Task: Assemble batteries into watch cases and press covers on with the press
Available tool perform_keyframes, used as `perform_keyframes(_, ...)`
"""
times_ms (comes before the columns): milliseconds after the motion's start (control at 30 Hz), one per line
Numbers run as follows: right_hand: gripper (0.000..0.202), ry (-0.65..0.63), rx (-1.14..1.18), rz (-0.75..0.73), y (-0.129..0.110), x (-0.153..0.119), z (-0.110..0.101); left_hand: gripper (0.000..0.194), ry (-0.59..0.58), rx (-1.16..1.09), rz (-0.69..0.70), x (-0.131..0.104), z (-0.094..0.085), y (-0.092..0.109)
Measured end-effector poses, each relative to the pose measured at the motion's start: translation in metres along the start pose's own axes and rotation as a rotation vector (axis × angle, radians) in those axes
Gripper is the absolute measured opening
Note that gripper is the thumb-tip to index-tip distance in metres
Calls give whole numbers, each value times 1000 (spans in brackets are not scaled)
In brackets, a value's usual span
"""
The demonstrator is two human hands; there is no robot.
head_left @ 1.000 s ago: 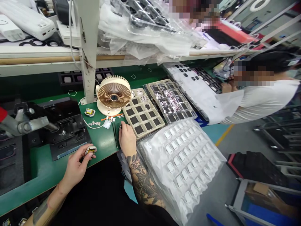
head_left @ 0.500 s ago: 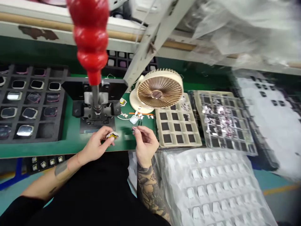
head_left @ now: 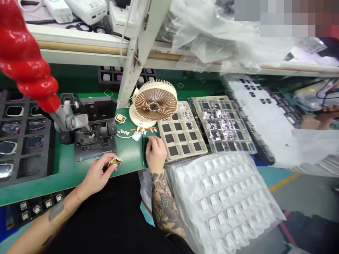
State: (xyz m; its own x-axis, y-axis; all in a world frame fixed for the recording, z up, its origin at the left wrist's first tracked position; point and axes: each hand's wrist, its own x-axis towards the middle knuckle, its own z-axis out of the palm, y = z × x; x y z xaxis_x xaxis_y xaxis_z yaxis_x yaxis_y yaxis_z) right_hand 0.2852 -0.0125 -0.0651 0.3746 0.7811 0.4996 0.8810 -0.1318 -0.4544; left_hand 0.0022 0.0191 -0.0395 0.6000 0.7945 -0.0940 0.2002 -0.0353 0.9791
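My left hand (head_left: 99, 173) is closed on a small square watch-like part (head_left: 115, 161) with a yellow inside, in front of the black press (head_left: 94, 132). My right hand (head_left: 156, 153) rests on the green table (head_left: 129, 151), fingers curled down beside dark tweezers (head_left: 143, 151); whether they touch them is hidden. Small white pieces (head_left: 124, 132) and a pale square piece (head_left: 136, 136) lie beyond my hands, near an orange stick (head_left: 150, 128). Another yellow-centred part (head_left: 120, 118) lies right of the press.
A cream fan (head_left: 156, 100) stands behind my hands. The press's red handle (head_left: 39, 76) rises at upper left. Black trays (head_left: 50, 155) lie left; a cream tray (head_left: 182, 139), clear tray (head_left: 227, 127) and wrapped tray (head_left: 225, 201) right. Another person's hand (head_left: 331, 110) shows far right.
The view has shifted right. My right hand has lowered to the table by the tweezers, and the small purple piece it pinched no longer shows. My left hand keeps its part.
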Motion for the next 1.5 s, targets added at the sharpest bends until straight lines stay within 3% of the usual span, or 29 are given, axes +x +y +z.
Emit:
perform_keyframes(167,25,-16,124,67,-18,1,-5,22,-6,-8,7,-1,-1,-2)
perform_keyframes(400,27,-243,213,-107,-44,25,-3,22,14,11,16,0,-1,1)
perform_keyframes(600,28,-339,155,-180,-60,39,9,24,13,3,15,-1,-3,-1)
perform_keyframes(767,27,-311,135,-165,-69,20,-21,31,24,56,-14,-6,-8,-11)
perform_keyframes(867,26,-213,77,-65,-52,0,-60,32,21,93,0,-5,-11,-17)
perform_keyframes(1000,26,-102,-203,177,-4,-29,-135,41,37,107,-7,-5,-12,-22)
perform_keyframes(1100,30,-225,-560,410,35,-50,-186,40,32,109,-5,-6,-12,-20)
perform_keyframes(1167,33,-368,-730,535,57,-62,-207,37,14,71,-11,-6,-11,-15)
perform_keyframes(1233,35,-457,-782,613,73,-71,-215,34,-12,-18,-38,-4,-8,-7)
perform_keyframes(1300,36,-464,-759,642,85,-78,-213,31,-21,-144,-82,-1,-3,4)
perform_keyframes(1400,41,-331,-712,645,97,-82,-204,36,8,-300,-136,2,4,21)
perform_keyframes(1500,50,-134,-698,605,109,-84,-194,55,79,-360,-140,7,6,27)
